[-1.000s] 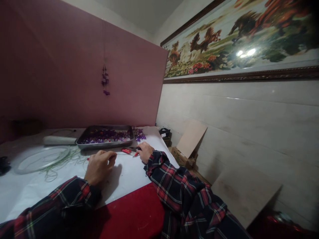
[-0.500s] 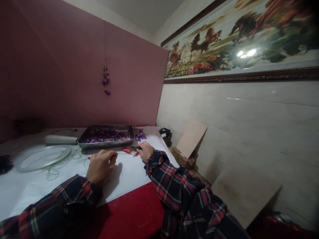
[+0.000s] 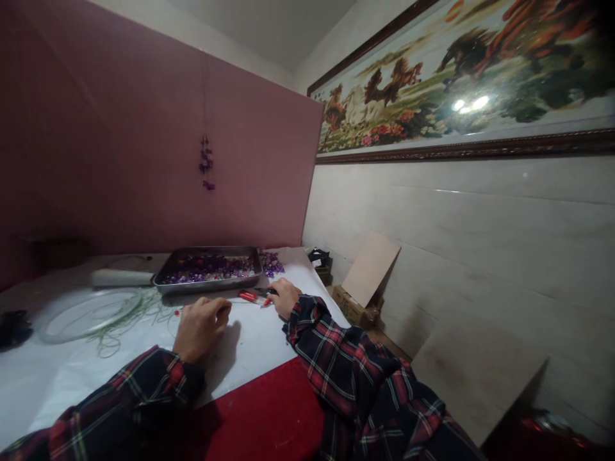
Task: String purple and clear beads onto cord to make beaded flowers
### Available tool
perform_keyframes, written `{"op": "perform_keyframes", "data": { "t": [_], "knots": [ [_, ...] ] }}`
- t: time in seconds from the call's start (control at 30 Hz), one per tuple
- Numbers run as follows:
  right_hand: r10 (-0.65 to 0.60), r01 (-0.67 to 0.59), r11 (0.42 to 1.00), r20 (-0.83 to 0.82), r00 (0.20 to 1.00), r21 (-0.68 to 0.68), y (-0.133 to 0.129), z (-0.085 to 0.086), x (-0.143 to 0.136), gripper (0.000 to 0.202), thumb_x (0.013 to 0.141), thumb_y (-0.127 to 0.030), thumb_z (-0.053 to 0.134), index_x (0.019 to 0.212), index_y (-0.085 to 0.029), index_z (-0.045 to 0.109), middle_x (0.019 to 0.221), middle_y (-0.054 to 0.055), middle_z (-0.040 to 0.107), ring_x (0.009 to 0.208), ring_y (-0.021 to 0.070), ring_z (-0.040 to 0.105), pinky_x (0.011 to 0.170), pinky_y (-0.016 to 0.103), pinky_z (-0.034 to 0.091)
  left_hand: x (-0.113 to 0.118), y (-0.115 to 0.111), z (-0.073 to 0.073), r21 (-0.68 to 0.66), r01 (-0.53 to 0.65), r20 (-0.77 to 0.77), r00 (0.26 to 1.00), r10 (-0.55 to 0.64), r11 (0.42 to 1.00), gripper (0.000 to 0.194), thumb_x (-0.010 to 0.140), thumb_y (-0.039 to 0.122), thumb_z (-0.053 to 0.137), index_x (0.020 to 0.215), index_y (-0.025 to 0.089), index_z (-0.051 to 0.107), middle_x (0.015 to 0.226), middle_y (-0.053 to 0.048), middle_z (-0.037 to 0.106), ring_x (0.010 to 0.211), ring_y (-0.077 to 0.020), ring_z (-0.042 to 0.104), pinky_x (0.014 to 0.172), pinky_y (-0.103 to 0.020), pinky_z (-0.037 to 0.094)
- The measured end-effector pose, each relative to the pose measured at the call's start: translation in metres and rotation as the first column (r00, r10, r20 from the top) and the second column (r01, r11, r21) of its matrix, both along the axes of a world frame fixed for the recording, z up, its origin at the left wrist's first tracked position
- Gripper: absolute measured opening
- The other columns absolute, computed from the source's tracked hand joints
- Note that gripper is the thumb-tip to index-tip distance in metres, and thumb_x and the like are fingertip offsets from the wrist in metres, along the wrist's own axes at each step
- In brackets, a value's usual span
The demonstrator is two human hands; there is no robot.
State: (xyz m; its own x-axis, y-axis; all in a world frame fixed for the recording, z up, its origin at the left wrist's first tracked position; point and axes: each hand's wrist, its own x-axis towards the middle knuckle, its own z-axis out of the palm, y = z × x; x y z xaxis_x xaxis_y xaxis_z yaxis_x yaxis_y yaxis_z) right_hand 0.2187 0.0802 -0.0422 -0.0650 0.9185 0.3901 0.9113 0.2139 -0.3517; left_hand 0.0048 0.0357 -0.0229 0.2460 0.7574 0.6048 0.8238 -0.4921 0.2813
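My left hand (image 3: 202,328) is over the white table cover (image 3: 254,358), its thumb and index finger pinched together; what they hold is too small to make out. My right hand (image 3: 285,298) rests to the right with fingers curled on the dark handle of a tool. Just left of those fingers lies a red cutter (image 3: 250,296). Behind both hands stands a metal tray (image 3: 211,283) of purple and clear beads (image 3: 206,267). More purple beads (image 3: 273,263) lie loose at its right end. A small red bead (image 3: 177,313) is beside my left hand.
A clear ring-shaped coil (image 3: 89,315) and green string (image 3: 113,326) lie at the left. Near them are a white roll (image 3: 122,277) and a black object (image 3: 14,328). Purple strands (image 3: 206,160) hang on the pink panel. Cardboard boxes (image 3: 353,305) stand right of the table.
The view has shifted slightly, so most things appear a little lower and further right. Both hands keep nearly the same pose and place.
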Motion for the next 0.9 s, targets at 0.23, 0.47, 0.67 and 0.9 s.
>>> {"op": "perform_keyframes", "data": {
  "t": [0.23, 0.47, 0.67, 0.9],
  "knots": [
    [0.01, -0.01, 1.0, 0.003, 1.0, 0.002, -0.0035, 0.0005, 0.0009, 0.018, 0.087, -0.022, 0.06, 0.104, -0.02, 0.067, 0.105, 0.007, 0.061, 0.101, 0.0196, 0.056, 0.086, 0.03, 0.041, 0.0012, -0.001, -0.0007, -0.011, -0.018, 0.012, 1.0, 0.019, 1.0, 0.025, 0.081, 0.025, 0.045, 0.076, 0.022, 0.07, 0.071, -0.006, 0.069, 0.072, -0.0226, 0.063, 0.069, -0.035, 0.042],
    [0.008, -0.008, 1.0, 0.003, 1.0, 0.002, -0.0025, -0.0008, 0.0009, 0.021, 0.086, -0.024, 0.062, 0.106, -0.02, 0.066, 0.105, 0.006, 0.061, 0.101, 0.0189, 0.056, 0.086, 0.029, 0.041, 0.0006, -0.0002, -0.0033, -0.028, 0.004, 0.032, 0.999, -0.003, 1.0, 0.025, 0.082, 0.023, 0.045, 0.076, 0.021, 0.069, 0.071, -0.006, 0.067, 0.07, -0.021, 0.061, 0.067, -0.034, 0.043],
    [-0.015, 0.015, 1.0, -0.005, 1.0, -0.002, -0.0058, 0.0017, -0.0019, 0.018, 0.086, -0.024, 0.062, 0.103, -0.022, 0.067, 0.104, 0.005, 0.062, 0.1, 0.0189, 0.057, 0.085, 0.028, 0.041, -0.0022, 0.0029, -0.006, -0.033, 0.053, 0.054, 0.997, -0.051, 0.998, 0.024, 0.08, 0.023, 0.046, 0.076, 0.019, 0.069, 0.072, -0.008, 0.069, 0.072, -0.024, 0.063, 0.067, -0.036, 0.045],
    [-0.055, 0.055, 0.998, -0.015, 0.998, -0.009, -0.0099, 0.0028, -0.0064, 0.02, 0.086, -0.024, 0.061, 0.105, -0.021, 0.066, 0.106, 0.007, 0.061, 0.103, 0.0205, 0.056, 0.086, 0.029, 0.041, -0.0058, 0.0022, -0.0093, -0.036, 0.115, 0.097, 0.989, -0.111, 0.993, 0.024, 0.079, 0.025, 0.047, 0.078, 0.017, 0.069, 0.073, -0.009, 0.069, 0.071, -0.0242, 0.063, 0.067, -0.037, 0.046]
  ]
}}
